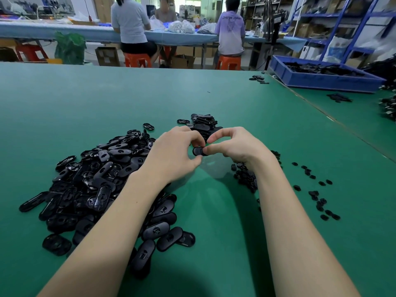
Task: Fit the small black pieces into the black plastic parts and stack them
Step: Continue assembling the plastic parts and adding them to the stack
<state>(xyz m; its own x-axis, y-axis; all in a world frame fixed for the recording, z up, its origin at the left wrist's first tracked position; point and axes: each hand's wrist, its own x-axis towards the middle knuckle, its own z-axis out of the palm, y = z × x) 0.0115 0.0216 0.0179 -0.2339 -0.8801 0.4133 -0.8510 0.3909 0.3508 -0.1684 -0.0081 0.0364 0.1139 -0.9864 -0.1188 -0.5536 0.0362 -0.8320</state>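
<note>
Both hands, your left hand [171,151] and right hand [233,144], pinch one black plastic part [198,151] above the green table [107,99], apparently pressing a small piece in. Next, seat it fully, then set it on the stack [203,125] just beyond.

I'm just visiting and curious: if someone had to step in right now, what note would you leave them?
Left hand and right hand: both pinch one black oval part above the green table.
Unfitted parts: big pile on the left.
Small black pieces: scattered on the right.
Done: a stack just beyond the hands.
Left: finish this part, stack it, then work through the pile.
</note>
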